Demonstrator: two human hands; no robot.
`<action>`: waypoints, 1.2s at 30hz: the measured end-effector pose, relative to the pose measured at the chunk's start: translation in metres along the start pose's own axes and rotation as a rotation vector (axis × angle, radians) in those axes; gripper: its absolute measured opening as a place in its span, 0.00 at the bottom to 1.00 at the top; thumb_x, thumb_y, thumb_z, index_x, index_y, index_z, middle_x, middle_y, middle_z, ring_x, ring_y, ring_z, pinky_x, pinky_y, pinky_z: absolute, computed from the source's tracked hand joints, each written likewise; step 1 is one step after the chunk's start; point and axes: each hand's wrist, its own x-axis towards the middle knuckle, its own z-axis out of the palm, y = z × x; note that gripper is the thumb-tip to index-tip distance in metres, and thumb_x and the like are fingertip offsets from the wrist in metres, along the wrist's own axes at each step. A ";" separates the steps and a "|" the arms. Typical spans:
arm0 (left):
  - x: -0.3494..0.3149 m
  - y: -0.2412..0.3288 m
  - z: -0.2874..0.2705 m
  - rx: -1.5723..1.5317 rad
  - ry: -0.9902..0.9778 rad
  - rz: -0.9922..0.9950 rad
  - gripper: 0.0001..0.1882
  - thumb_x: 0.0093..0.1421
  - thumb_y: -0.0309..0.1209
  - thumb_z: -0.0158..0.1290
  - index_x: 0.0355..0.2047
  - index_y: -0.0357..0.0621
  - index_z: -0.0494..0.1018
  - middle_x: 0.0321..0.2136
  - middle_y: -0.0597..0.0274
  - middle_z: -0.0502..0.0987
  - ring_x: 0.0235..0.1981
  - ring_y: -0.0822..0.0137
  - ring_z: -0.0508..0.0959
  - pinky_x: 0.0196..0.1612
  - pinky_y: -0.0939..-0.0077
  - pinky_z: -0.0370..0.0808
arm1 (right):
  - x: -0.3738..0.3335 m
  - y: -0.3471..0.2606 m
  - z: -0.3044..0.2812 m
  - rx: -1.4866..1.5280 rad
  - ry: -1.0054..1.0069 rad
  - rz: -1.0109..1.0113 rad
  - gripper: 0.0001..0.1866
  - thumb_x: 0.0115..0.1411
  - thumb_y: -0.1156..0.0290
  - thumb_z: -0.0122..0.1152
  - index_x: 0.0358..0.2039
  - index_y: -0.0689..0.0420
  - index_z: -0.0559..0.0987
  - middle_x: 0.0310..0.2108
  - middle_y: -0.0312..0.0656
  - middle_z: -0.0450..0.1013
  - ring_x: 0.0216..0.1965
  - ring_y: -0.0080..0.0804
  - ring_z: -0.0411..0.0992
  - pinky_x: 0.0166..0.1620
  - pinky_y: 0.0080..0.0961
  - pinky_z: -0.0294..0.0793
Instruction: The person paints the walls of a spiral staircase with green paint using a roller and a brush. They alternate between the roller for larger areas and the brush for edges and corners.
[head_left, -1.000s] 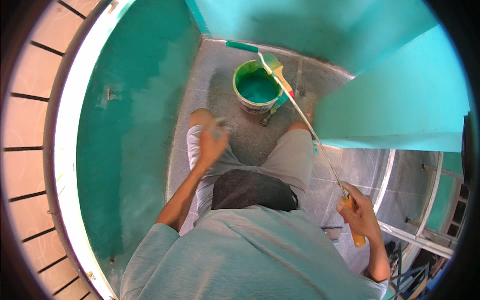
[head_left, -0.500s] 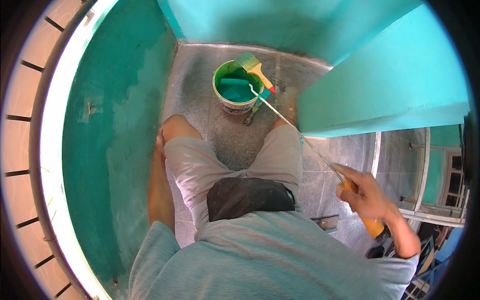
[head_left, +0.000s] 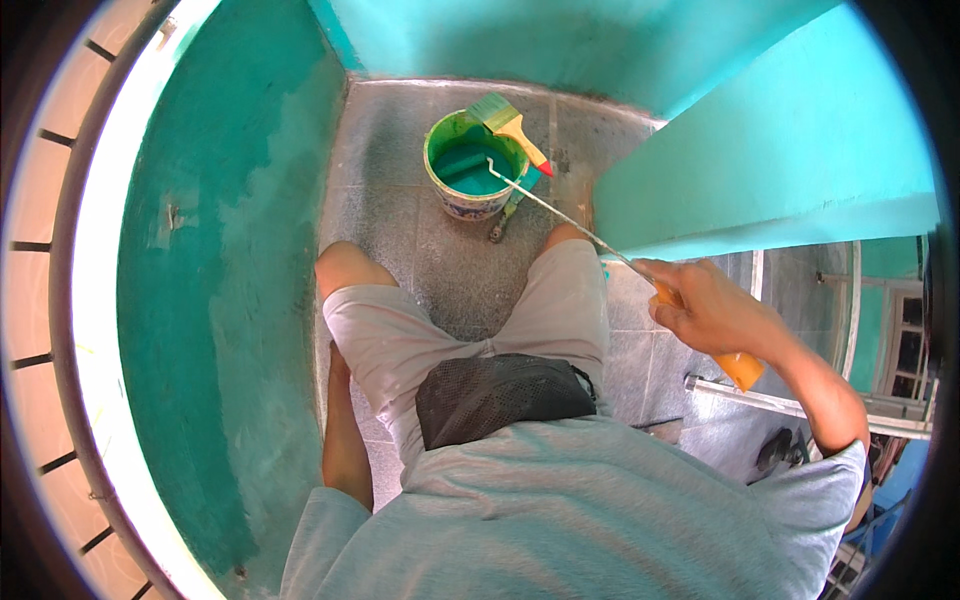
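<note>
The shirt is grey-green with short, loose sleeves; the shorts are pale grey; a black mesh piece fronts the waist.

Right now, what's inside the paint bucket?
Inside the bucket there's green paint and the roller head. A wide brush lies over the rim, mostly hiding that part. The paint covers the bucket's bottom, so anything beneath the surface can't be seen.
</note>
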 end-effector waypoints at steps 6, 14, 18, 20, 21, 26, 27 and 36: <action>-0.031 -0.079 -0.017 0.467 0.215 0.022 0.22 0.54 0.47 0.49 0.44 0.47 0.71 0.40 0.53 0.76 0.39 0.59 0.76 0.41 0.63 0.70 | 0.016 0.016 0.003 -0.065 0.058 -0.121 0.26 0.49 0.73 0.52 0.52 0.63 0.67 0.24 0.60 0.71 0.28 0.53 0.72 0.35 0.41 0.70; -0.045 -0.113 -0.022 0.694 0.150 -0.035 0.21 0.53 0.45 0.50 0.43 0.47 0.72 0.38 0.53 0.77 0.38 0.59 0.76 0.40 0.63 0.71 | 0.017 0.011 -0.002 -0.046 -0.015 -0.036 0.25 0.50 0.73 0.52 0.50 0.65 0.68 0.27 0.60 0.72 0.33 0.55 0.71 0.40 0.41 0.69; -0.045 -0.116 -0.021 0.750 0.128 -0.039 0.20 0.53 0.45 0.50 0.43 0.47 0.72 0.37 0.52 0.77 0.37 0.59 0.77 0.40 0.63 0.71 | 0.018 0.010 -0.006 -0.099 -0.036 -0.058 0.25 0.50 0.72 0.51 0.50 0.64 0.68 0.31 0.61 0.72 0.39 0.55 0.69 0.44 0.41 0.67; -0.044 -0.114 -0.021 0.773 0.129 -0.034 0.20 0.53 0.45 0.50 0.42 0.47 0.72 0.36 0.52 0.77 0.37 0.59 0.77 0.39 0.63 0.71 | 0.018 0.012 -0.006 -0.088 -0.023 -0.038 0.25 0.50 0.71 0.51 0.50 0.64 0.69 0.32 0.61 0.72 0.39 0.55 0.69 0.44 0.42 0.67; -0.043 -0.113 -0.021 0.781 0.130 -0.032 0.20 0.53 0.45 0.50 0.42 0.47 0.72 0.36 0.52 0.77 0.37 0.59 0.77 0.39 0.63 0.71 | 0.019 0.013 -0.006 -0.085 -0.016 -0.029 0.25 0.50 0.71 0.51 0.51 0.64 0.69 0.32 0.61 0.72 0.40 0.56 0.69 0.45 0.42 0.67; -0.037 -0.106 -0.021 0.807 0.180 -0.015 0.19 0.53 0.44 0.51 0.42 0.47 0.72 0.35 0.52 0.78 0.36 0.59 0.77 0.39 0.63 0.71 | 0.013 0.019 -0.006 -0.019 0.044 -0.076 0.24 0.51 0.70 0.52 0.51 0.62 0.69 0.28 0.58 0.72 0.33 0.51 0.70 0.41 0.39 0.68; -0.035 -0.101 -0.024 0.808 0.206 -0.009 0.19 0.53 0.44 0.51 0.42 0.47 0.72 0.35 0.52 0.78 0.36 0.59 0.77 0.39 0.63 0.71 | 0.009 0.023 -0.003 0.012 0.081 -0.116 0.25 0.51 0.70 0.53 0.51 0.61 0.69 0.27 0.57 0.72 0.31 0.50 0.71 0.39 0.38 0.68; -0.039 -0.045 -0.015 0.564 0.588 0.311 0.13 0.50 0.36 0.55 0.35 0.46 0.75 0.23 0.53 0.78 0.27 0.59 0.78 0.33 0.66 0.73 | -0.032 0.023 0.024 0.301 0.083 0.050 0.25 0.51 0.73 0.54 0.51 0.64 0.67 0.24 0.54 0.70 0.23 0.39 0.68 0.33 0.30 0.68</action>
